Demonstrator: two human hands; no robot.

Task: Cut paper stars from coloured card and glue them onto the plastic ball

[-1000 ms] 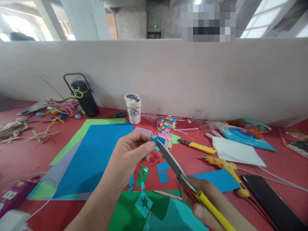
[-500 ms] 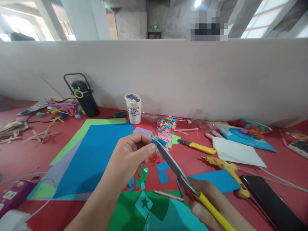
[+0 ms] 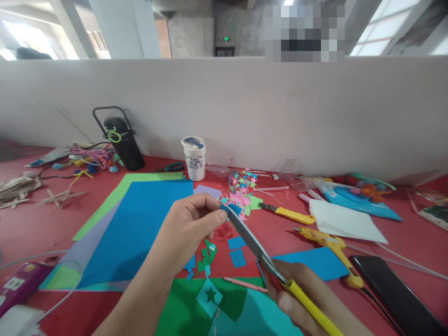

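Between thumb and forefinger, my left hand (image 3: pixel 198 217) pinches a small piece of blue paper (image 3: pixel 235 208). My right hand (image 3: pixel 297 284) is wrapped round the yellow handle of a pair of scissors (image 3: pixel 250 238). The blades point up and left, their tips at the blue paper beside my left fingertips; they look nearly closed. Below my hands lie blue paper squares (image 3: pixel 237 257), green scraps (image 3: pixel 206 256) and a teal paper diamond (image 3: pixel 209 297) with a star-shaped hole. Small coloured paper stars (image 3: pixel 243 179) are heaped just beyond.
Large blue sheets (image 3: pixel 136 224) lie left. A white cup (image 3: pixel 194 158) and black bottle (image 3: pixel 124 144) stand at the back. To the right are a yellow utility knife (image 3: pixel 290 214), a glue gun (image 3: pixel 325 238), a white pad (image 3: pixel 346 220) and a black phone (image 3: pixel 392 289). A pencil (image 3: pixel 245 284) lies in front.
The scissor blades have shifted very slightly at the blue paper and look a little more closed. My left hand is almost still.
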